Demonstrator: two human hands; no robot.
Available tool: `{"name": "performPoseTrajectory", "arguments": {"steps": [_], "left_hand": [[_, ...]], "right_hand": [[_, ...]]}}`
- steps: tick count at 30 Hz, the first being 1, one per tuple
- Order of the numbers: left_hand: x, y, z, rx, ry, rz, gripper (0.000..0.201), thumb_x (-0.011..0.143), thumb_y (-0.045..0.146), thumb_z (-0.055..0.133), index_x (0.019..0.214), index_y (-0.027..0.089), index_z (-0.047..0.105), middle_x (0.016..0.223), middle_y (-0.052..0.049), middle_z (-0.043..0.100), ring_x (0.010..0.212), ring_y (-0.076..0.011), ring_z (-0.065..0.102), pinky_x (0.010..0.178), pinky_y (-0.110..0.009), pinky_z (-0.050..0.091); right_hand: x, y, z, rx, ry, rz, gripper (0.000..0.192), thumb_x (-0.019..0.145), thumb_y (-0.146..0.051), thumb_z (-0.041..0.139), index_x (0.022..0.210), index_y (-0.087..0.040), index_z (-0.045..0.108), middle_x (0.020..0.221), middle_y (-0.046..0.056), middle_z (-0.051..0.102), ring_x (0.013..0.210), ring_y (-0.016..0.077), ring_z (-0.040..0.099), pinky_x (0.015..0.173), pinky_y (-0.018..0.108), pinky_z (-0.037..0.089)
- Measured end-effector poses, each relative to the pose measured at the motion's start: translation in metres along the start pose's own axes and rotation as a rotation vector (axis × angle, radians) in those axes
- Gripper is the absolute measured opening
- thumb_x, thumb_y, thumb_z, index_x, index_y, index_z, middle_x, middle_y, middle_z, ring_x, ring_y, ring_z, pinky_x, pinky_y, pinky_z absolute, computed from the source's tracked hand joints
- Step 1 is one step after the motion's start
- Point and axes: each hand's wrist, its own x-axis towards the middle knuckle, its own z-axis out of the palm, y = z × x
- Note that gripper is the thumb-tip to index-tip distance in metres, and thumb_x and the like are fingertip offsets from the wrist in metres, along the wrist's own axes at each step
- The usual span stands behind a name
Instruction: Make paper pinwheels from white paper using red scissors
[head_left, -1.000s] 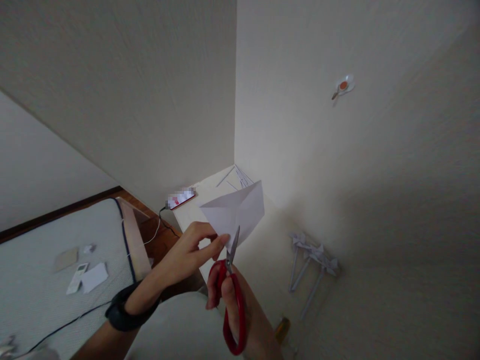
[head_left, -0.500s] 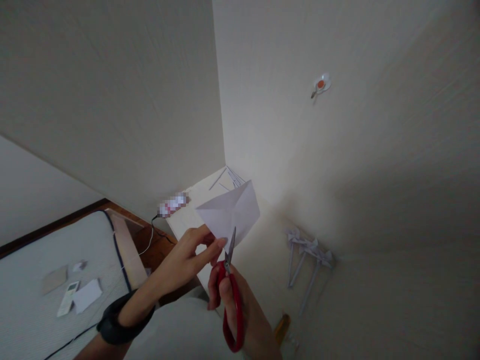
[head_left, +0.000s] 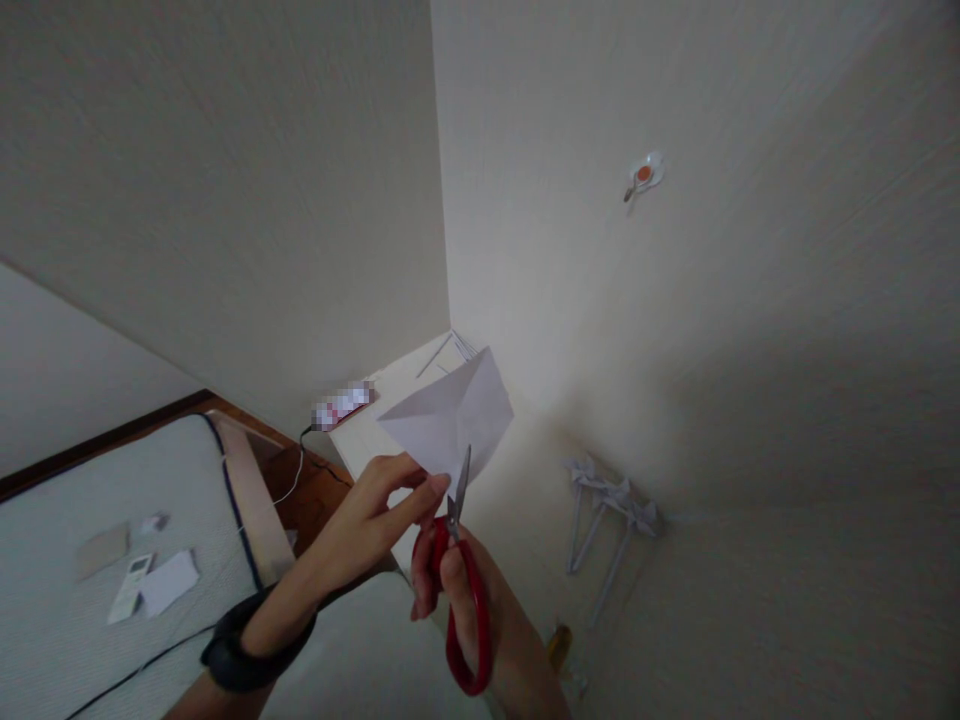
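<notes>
- Pinching the low corner of the folded white paper (head_left: 450, 415) between the thumb and long fingers (head_left: 431, 487) of the left hand (head_left: 367, 522), with the fingers pressed close together.
- Hooked through the red loops of the scissors (head_left: 466, 610) with the fingers (head_left: 421, 580) of the right hand (head_left: 487, 640), curled tight around the handle.
- Hard to tell how wide the thin blades stand; looking nearly together, with the tips at the bottom edge of the paper, just beside the left fingertips.
- Held up in the air in front of the wall corner, above the white table (head_left: 375, 440), touching nothing but the hand and the blades.
- Looks like the middle of a snip: cutting into the paper from the bottom edge.
- For a clean cut: keeping the paper tight and flat, keeping the left fingertips away from the blades, and pushing the scissors straight up into the fold.
- Around the left wrist, a black band (head_left: 251, 645).
- On the table behind the paper, a small flat thing with a red edge (head_left: 341, 403) and a dark wire going down from it.
- By the wall on the right, some paper bows on sticks (head_left: 611, 515).
- High on the wall, a little hook with an orange dot (head_left: 643, 175).
- Far to the left, a pale mat (head_left: 60, 490) with a white remote (head_left: 129, 590) and a white card (head_left: 169, 580) lying on it.
</notes>
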Motion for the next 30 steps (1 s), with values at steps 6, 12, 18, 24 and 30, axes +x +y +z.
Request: {"name": "performPoseTrajectory", "arguments": {"steps": [6,12,18,24,30], "left_hand": [[-0.003,0.007,0.001,0.023,0.079,-0.049,0.035,0.088,0.035,0.052,0.057,0.018,0.056,0.057,0.002,0.054,0.059,-0.0135,0.052,0.058,-0.025,0.041],[-0.007,-0.001,0.001,-0.084,0.033,-0.062,0.035,0.089,0.034,0.052,0.059,0.018,0.056,0.056,0.001,0.055,0.059,-0.0143,0.053,0.056,-0.024,0.042],[-0.023,-0.021,0.004,-0.133,0.171,-0.130,0.031,0.087,0.035,0.057,0.062,0.018,0.061,0.067,-0.001,0.061,0.071,-0.0165,0.056,0.067,-0.026,0.045],[-0.034,-0.024,0.001,-0.202,0.172,-0.123,0.033,0.087,0.035,0.056,0.059,0.018,0.057,0.062,0.000,0.057,0.063,-0.0143,0.053,0.060,-0.024,0.044],[-0.038,-0.016,-0.001,-0.217,0.196,-0.099,0.031,0.087,0.034,0.056,0.060,0.019,0.054,0.054,0.003,0.053,0.052,-0.0121,0.050,0.050,-0.023,0.040]], "right_hand": [[-0.003,-0.006,0.003,0.010,0.009,-0.005,0.069,0.076,-0.085,0.029,0.079,-0.020,0.052,0.061,-0.001,0.047,0.055,0.0136,0.045,0.058,0.028,0.042],[-0.007,-0.016,0.007,0.012,0.004,-0.019,0.064,0.080,-0.082,0.031,0.078,-0.021,0.050,0.061,-0.002,0.044,0.055,0.0137,0.044,0.056,0.028,0.040],[-0.009,-0.007,0.013,-0.041,-0.024,-0.071,0.056,0.089,-0.071,0.030,0.074,-0.021,0.048,0.061,-0.003,0.044,0.053,0.0120,0.041,0.055,0.027,0.035],[-0.005,0.000,0.023,-0.057,-0.067,-0.079,0.060,0.085,-0.077,0.030,0.073,-0.021,0.047,0.059,-0.002,0.045,0.054,0.0132,0.043,0.055,0.028,0.038],[-0.002,0.008,0.027,-0.097,-0.059,-0.127,0.062,0.084,-0.078,0.028,0.066,-0.022,0.046,0.058,-0.002,0.045,0.053,0.0127,0.044,0.053,0.027,0.038]]}}
